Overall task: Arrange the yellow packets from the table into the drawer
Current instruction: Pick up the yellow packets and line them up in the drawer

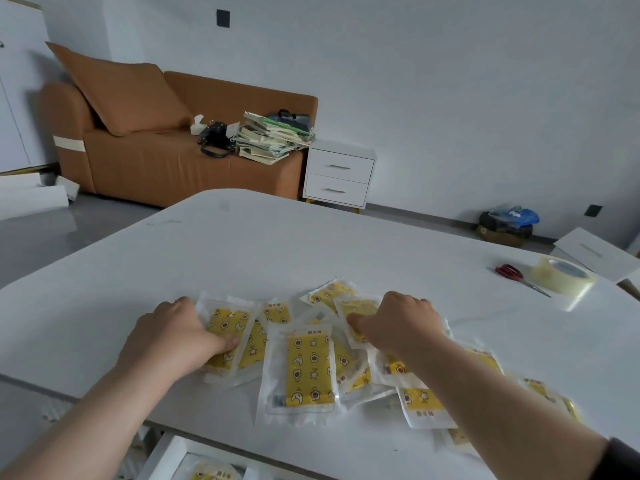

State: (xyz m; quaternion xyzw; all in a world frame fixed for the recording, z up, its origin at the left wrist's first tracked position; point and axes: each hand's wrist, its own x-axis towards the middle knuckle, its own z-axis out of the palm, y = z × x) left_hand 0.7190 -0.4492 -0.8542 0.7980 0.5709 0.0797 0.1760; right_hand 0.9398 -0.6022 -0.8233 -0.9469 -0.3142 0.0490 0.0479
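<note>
Here, the left hand (pixel 173 336) curls round the leftmost packet (pixel 227 323), thumb pressing its face. The right hand (pixel 398 323) pinches a rear packet (pixel 358 308). Scissors (pixel 512 273) and a tape roll (pixel 562 277) lie well apart, to the right. The yellow packets (pixel 308 368), star-printed in clear sleeves, overlap near the table (pixel 311 244) edge, above the open drawer (pixel 166 455).

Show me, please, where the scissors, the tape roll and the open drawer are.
scissors (pixel 509 271), head view, on the red handles.
tape roll (pixel 561 281), head view, on its clear outer side.
drawer (pixel 161 457), head view, on its white left wall.
</note>
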